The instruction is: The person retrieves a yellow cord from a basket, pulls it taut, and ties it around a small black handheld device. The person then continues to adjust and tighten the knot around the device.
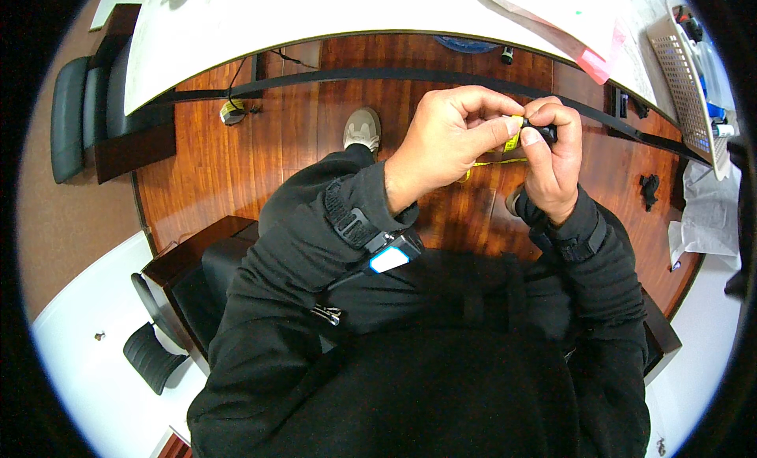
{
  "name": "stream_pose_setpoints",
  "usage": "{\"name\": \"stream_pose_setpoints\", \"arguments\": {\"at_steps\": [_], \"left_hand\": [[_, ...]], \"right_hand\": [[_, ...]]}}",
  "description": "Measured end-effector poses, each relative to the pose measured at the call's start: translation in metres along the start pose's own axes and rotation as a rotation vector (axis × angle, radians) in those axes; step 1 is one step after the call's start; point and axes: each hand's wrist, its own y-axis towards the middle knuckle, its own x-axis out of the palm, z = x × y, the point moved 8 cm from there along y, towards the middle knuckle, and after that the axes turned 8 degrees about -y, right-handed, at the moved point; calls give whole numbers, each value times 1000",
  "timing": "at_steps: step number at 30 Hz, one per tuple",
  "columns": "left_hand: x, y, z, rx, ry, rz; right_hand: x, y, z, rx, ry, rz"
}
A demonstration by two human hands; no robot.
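Note:
My left hand (pixel 449 132) pinches a yellow measuring tape (pixel 512 141) between thumb and forefinger. Right beside it, my right hand (pixel 556 156) grips a small black object (pixel 547 134) in its fingertips. The black object meets the tape where the two hands come together; its exact kind is hard to tell, since fingers cover most of it. Below the hands a length of the same tape hangs in a loose loop, partly hidden behind the left hand. Both hands are held over the wooden floor (pixel 437 203), short of the table edge.
The white table (pixel 355 8) curves across the front, with pink-edged sheet material (pixel 594 64) overhanging it. At its right end stands a perforated plastic basket (pixel 674 55) of supplies. A black bar (pixel 384 74) runs beneath. Dark seats (pixel 118 103) stand at left. A strapped device (pixel 393 254) sits at my left forearm.

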Motion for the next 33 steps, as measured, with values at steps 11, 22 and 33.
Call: {"name": "stream_pose_setpoints", "arguments": {"at_steps": [11,22,33], "left_hand": [[1,1,2,-12,-35,-36],[0,2,0,-12,-67,11],[-2,2,5,12,56,-25]], "right_hand": [[2,-1,0,-21,10,-10],[2,0,-1,-60,-32,-15],[4,0,-1,-38,0,-25]]}}
